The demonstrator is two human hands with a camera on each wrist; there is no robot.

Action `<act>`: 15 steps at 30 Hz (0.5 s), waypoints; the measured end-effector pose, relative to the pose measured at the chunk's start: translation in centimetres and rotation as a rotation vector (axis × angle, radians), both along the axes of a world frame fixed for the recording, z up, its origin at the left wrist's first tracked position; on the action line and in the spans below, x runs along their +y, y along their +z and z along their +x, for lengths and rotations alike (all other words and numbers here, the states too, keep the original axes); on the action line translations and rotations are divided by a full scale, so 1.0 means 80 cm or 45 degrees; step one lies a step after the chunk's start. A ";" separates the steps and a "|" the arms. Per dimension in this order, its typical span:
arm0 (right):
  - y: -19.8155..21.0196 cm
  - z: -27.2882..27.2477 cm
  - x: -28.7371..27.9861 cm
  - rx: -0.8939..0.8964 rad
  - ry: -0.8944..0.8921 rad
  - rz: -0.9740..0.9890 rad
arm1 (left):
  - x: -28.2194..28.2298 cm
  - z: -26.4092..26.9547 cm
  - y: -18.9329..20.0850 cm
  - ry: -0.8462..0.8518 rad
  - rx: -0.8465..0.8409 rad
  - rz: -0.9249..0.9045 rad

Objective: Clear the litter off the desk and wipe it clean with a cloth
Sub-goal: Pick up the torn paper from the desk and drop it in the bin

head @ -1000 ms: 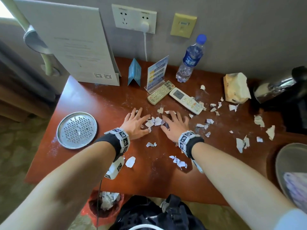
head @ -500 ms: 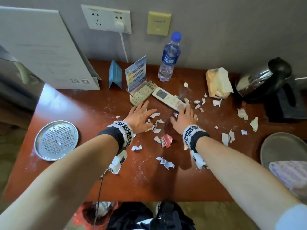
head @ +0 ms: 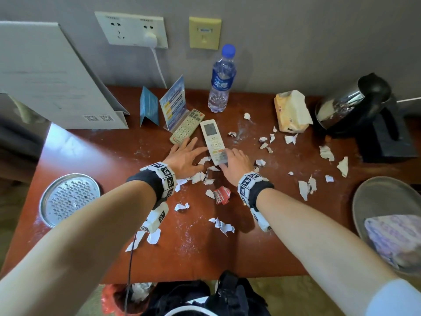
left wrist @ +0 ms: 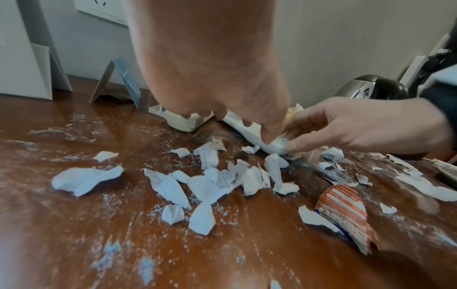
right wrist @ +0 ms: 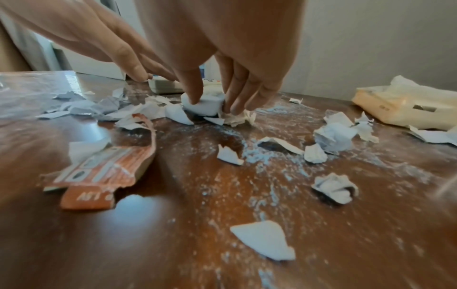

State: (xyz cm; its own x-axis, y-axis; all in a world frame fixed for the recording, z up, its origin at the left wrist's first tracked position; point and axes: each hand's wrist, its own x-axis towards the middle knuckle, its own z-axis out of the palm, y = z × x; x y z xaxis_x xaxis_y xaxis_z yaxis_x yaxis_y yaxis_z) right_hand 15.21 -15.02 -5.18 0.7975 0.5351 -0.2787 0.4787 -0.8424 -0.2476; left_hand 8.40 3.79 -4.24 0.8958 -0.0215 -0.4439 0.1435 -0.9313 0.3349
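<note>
Torn white paper scraps (head: 200, 177) (left wrist: 212, 181) (right wrist: 333, 135) and white dust litter the red-brown desk (head: 102, 156). A crumpled red wrapper (head: 222, 195) (left wrist: 346, 211) (right wrist: 106, 172) lies just behind my wrists. My right hand (head: 227, 160) (right wrist: 212, 103) pinches the near end of the white remote (head: 213, 137) (right wrist: 205, 104), thumb on one side and fingers on the other. My left hand (head: 191, 151) (left wrist: 237, 125) lies spread beside it, fingers straight, its thumb touching the remote's left edge. A patterned cloth (head: 396, 238) sits in a metal basin (head: 364, 190) at the right edge.
A grey remote (head: 186, 126), card stand (head: 173, 103), blue tent card (head: 148, 106) and water bottle (head: 221, 83) stand behind the hands. Tissue pack (head: 291, 112) and kettle (head: 355, 103) at back right, perforated metal disc (head: 69, 199) at left. A red bin (head: 109, 299) sits under the front edge.
Both hands slid away from me over the scraps to the remotes. My right hand took hold of the white remote's near end and it turned straighter. The red wrapper came into view.
</note>
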 end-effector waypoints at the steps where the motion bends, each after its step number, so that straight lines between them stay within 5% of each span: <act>1: -0.001 0.001 0.003 0.008 0.001 0.013 | -0.002 -0.001 -0.002 0.006 -0.005 -0.001; 9: 0.004 0.046 0.000 -0.010 -0.032 0.065 | -0.007 -0.018 -0.022 0.043 0.007 -0.044; 15: 0.003 0.072 -0.010 0.149 0.307 -0.217 | -0.021 -0.044 -0.024 0.027 0.113 0.014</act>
